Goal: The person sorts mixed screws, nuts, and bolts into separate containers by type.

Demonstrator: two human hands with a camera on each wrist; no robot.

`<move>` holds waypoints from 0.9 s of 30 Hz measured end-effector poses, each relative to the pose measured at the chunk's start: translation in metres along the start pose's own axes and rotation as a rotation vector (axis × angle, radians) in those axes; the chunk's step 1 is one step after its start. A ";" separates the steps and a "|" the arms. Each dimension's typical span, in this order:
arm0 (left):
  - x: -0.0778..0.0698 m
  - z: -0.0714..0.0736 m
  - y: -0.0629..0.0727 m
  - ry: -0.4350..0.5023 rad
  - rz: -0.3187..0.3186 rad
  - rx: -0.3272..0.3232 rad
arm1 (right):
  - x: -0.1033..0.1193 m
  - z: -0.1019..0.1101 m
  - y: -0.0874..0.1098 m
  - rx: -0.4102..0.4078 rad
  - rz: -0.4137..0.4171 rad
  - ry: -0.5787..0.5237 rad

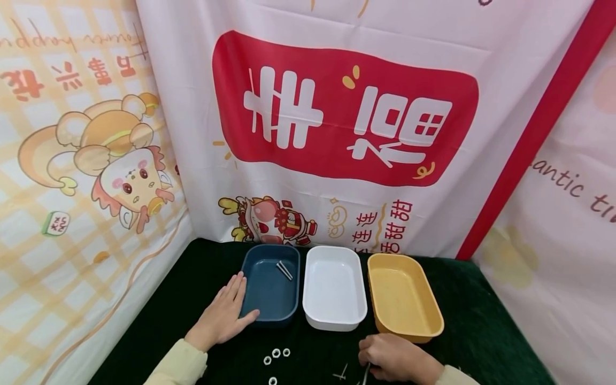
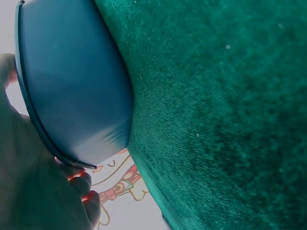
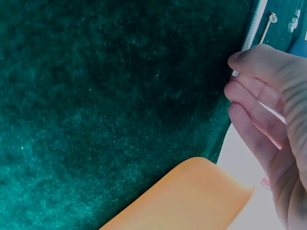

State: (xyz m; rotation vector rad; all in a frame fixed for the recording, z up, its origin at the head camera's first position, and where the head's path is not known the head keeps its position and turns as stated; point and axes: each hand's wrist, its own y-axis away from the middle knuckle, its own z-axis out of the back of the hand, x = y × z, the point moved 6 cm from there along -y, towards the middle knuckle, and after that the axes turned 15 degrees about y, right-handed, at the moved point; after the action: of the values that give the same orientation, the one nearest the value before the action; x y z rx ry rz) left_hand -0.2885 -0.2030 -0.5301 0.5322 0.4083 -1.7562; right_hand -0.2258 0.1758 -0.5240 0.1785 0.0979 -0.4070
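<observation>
Nearest me, my right hand (image 1: 397,357) pinches a threaded rod (image 3: 253,29) near its end, between thumb and fingertips, just in front of the yellow tray (image 1: 404,299). I judge the rod stiff, fairly light and hard to damage; its round shank could roll in my fingertips, though the thread should help. A pinch nearer its middle would likely balance better.

To its left on the green cloth (image 1: 457,289) lie thin screws (image 1: 341,372), then 4 loose nuts (image 1: 276,353).

Further off, my left hand (image 1: 223,315) rests against the blue tray (image 1: 269,310), fingers straight along its left side. Metal rods (image 1: 284,270) lie inside it. The white tray (image 1: 332,313) stands between the other 2, before a printed curtain (image 1: 433,224).
</observation>
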 end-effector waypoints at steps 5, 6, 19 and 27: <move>0.000 0.000 0.000 0.003 0.001 0.000 | 0.002 0.001 0.000 0.003 0.036 0.031; 0.000 -0.001 0.000 0.004 0.001 0.000 | 0.003 0.001 0.000 0.002 0.043 0.037; -0.001 0.001 0.002 0.015 -0.007 -0.005 | -0.003 0.009 0.021 0.002 0.035 -0.012; -0.002 0.002 0.002 0.006 -0.003 -0.009 | -0.015 0.029 0.026 0.027 -0.041 -0.066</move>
State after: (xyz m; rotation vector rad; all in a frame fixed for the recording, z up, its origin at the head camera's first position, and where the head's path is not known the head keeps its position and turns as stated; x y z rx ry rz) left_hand -0.2863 -0.2033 -0.5273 0.5303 0.4210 -1.7553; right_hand -0.2276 0.2000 -0.4893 0.1900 0.0314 -0.4552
